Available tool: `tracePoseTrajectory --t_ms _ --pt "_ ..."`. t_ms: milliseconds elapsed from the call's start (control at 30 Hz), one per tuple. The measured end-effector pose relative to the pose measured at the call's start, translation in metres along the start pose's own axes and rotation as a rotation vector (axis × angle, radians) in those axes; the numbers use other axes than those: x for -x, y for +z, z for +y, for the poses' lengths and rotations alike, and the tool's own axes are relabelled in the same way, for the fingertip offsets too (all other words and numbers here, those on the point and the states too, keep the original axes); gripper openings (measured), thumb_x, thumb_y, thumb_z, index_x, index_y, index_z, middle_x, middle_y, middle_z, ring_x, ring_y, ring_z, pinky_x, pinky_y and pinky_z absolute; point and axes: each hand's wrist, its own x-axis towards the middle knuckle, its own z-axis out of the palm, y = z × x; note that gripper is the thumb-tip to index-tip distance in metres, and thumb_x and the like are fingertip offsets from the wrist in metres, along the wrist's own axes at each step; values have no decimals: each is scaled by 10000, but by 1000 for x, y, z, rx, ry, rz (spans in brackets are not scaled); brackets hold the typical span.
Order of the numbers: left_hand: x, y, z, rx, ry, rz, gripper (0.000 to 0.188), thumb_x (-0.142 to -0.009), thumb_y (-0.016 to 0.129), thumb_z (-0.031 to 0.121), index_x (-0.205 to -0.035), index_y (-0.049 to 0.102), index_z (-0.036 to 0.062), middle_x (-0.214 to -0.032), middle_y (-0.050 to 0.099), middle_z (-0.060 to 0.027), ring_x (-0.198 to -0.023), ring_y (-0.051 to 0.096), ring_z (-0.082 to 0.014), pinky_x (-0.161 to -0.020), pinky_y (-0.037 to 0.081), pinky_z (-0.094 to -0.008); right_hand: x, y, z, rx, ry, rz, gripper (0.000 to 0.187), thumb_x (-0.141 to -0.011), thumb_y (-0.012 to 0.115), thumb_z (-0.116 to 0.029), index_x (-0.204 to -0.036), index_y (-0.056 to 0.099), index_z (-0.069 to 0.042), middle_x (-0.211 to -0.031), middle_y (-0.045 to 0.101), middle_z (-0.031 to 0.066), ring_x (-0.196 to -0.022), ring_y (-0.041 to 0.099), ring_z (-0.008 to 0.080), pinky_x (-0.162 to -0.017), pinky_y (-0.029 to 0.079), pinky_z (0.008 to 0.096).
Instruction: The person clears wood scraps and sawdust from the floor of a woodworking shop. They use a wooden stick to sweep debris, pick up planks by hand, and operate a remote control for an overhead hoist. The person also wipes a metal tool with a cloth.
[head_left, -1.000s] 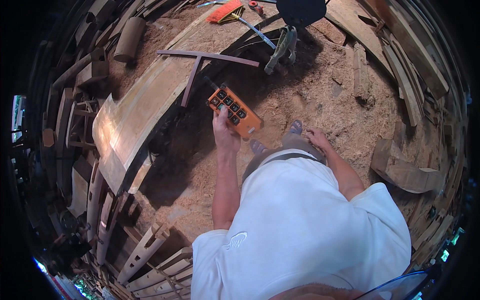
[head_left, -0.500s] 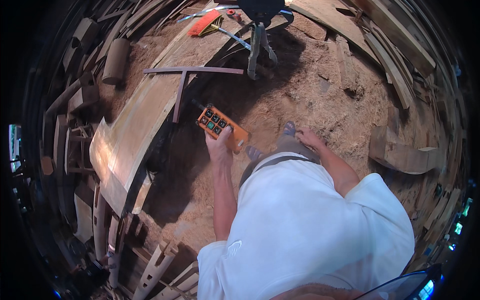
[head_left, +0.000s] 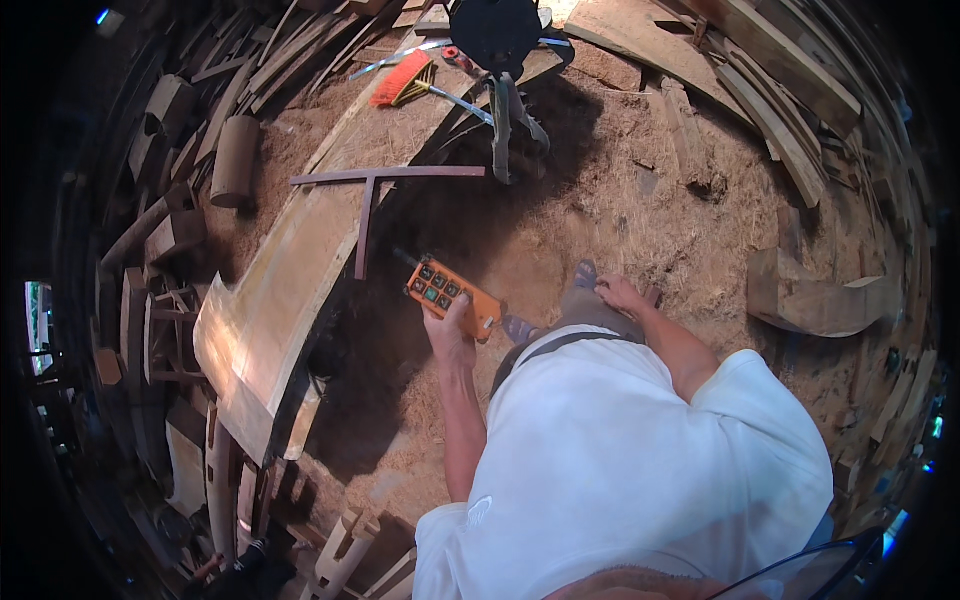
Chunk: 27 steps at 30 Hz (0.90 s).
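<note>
My left hand (head_left: 452, 332) is closed around an orange remote control (head_left: 482, 312) with several push buttons, its thumb resting on the face close to the buttons. A short dark stub sticks out of the remote's far end. Beyond it lies a large wooden slab (head_left: 262, 335) with a T-shaped brown bar (head_left: 368, 220) across its edge. My right hand (head_left: 624, 296) hangs beside my right thigh, fingers loosely bent and apart, with nothing visible in it. At the top, a dark round hoist block (head_left: 495, 35) hangs with a worn strap (head_left: 502, 130) below it.
An orange-bristled broom (head_left: 403, 80) and a red tool (head_left: 457, 58) lie on the slab's far part. Timber offcuts (head_left: 236, 160) crowd the left. Long planks (head_left: 770, 130) and a curved wood piece (head_left: 825, 300) lie right. Sawdust covers the ground (head_left: 620, 215).
The view has shifted, so the slab, T-shaped bar and remote sit lower in the picture. The hoist block shows more fully. My left hand still grips the remote, and my right hand stays by my thigh.
</note>
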Motion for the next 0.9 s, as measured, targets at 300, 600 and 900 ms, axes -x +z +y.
tracePoseTrajectory --t_ms 300,600,900 --pt "-6 1 -2 -12 2 -27 448 -879 731 -14 -1273 537 73 -1092 644 -32 -976 668 -163 -895 567 -344 -19 -1 -2 41 -67 -7 402 -893 659 -177 -1235 700 29 -1277 712 229 -1248 663 314 -1065 502 382" --pt "-3 -4 -7 11 -23 -38 478 -902 728 17 -1329 522 81 -1127 633 -34 -1011 658 -163 -912 562 -351 -24 3 1 -11 -118 -6 419 -886 649 -182 -1261 701 0 -1197 727 241 -975 741 311 -883 572 393" --pt "-18 2 -16 15 -17 66 322 -998 715 244 -1256 588 99 -1080 644 -6 -983 633 -114 -846 541 -331 -34 6 15 -12 -50 -25 425 -908 681 -263 -1243 699 -2 -1187 716 252 -1132 685 387 -999 527 432"
